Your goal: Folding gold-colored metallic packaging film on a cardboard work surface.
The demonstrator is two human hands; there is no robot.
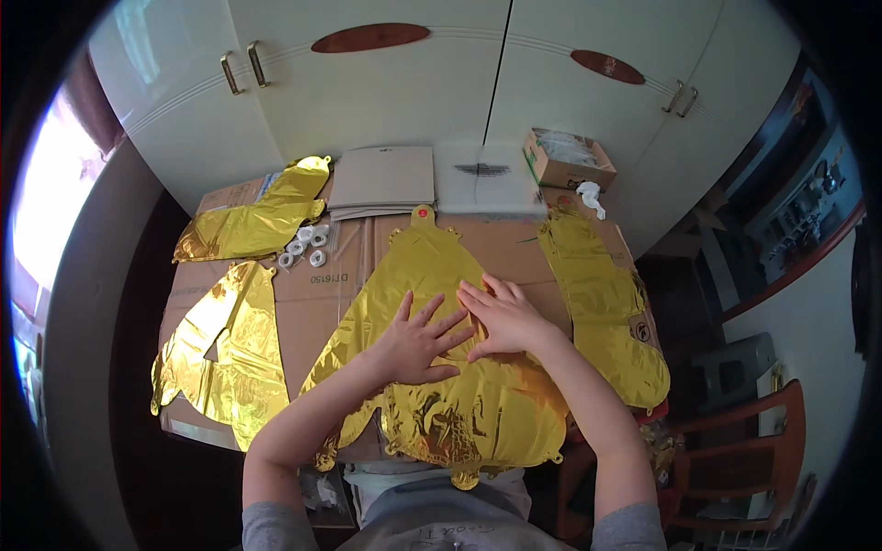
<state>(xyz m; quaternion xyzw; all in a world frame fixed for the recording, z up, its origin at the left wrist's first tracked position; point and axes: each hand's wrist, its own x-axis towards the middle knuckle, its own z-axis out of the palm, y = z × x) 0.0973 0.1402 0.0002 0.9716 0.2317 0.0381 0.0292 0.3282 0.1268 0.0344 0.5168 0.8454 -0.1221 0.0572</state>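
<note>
A flat, uninflated gold foil balloon (413, 266) lies spread in front of me, its tab with a red dot pointing away and its near end hanging toward my body. On its middle rests my left hand (423, 346), fingers spread. Just to the right, my right hand (505, 317) lies with fingers stretched over the foil, its tips close to those of the left. Neither hand grips anything. Left of this balloon is an A-shaped gold foil balloon (253, 321) with a small hole in it. Another flat gold foil balloon (602, 303) lies to the right.
A further gold foil piece (243, 225) lies far left, near several small white rolls (318, 258). Along the back are cardboard sheets (381, 179), a stack in clear plastic (487, 188), an open carton (565, 174) and crumpled white tissue (591, 197). Cabinets (367, 92) stand behind; a wooden chair (735, 441) is at right.
</note>
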